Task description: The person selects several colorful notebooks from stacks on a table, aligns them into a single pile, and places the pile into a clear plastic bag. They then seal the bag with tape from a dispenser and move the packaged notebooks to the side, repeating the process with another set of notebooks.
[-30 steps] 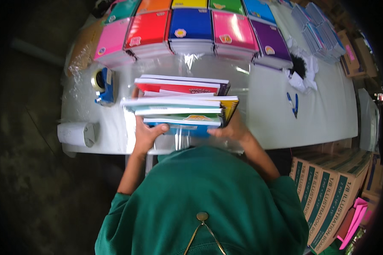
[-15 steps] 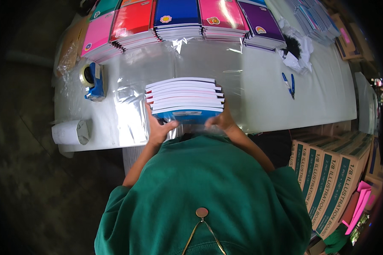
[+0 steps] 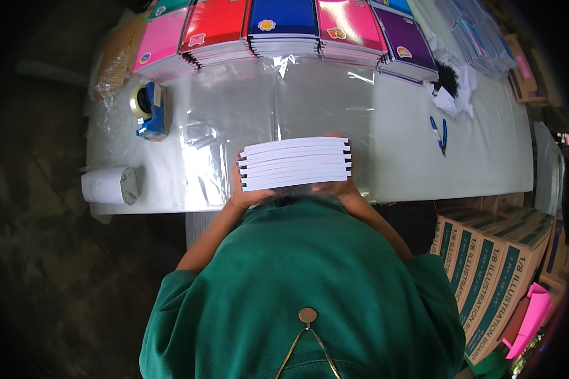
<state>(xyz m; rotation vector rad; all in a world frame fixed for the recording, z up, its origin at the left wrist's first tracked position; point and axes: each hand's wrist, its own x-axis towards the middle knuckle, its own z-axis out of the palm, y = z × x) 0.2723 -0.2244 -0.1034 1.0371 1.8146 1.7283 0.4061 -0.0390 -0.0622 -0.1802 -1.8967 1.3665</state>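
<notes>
Left grip is partly hidden by notebooks.

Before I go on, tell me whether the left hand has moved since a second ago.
Yes, to the right: the left hand is now farther from the tape dispenser on its left.

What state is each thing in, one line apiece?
Held notebooks: stacked together, page edges facing up
Left hand: holding their left end
Right hand: holding their right end
Notebook stacks: closed, covers up
Tape dispenser: loaded with a roll
Blue-handled tool: handles spread
White paper: crumpled
</notes>
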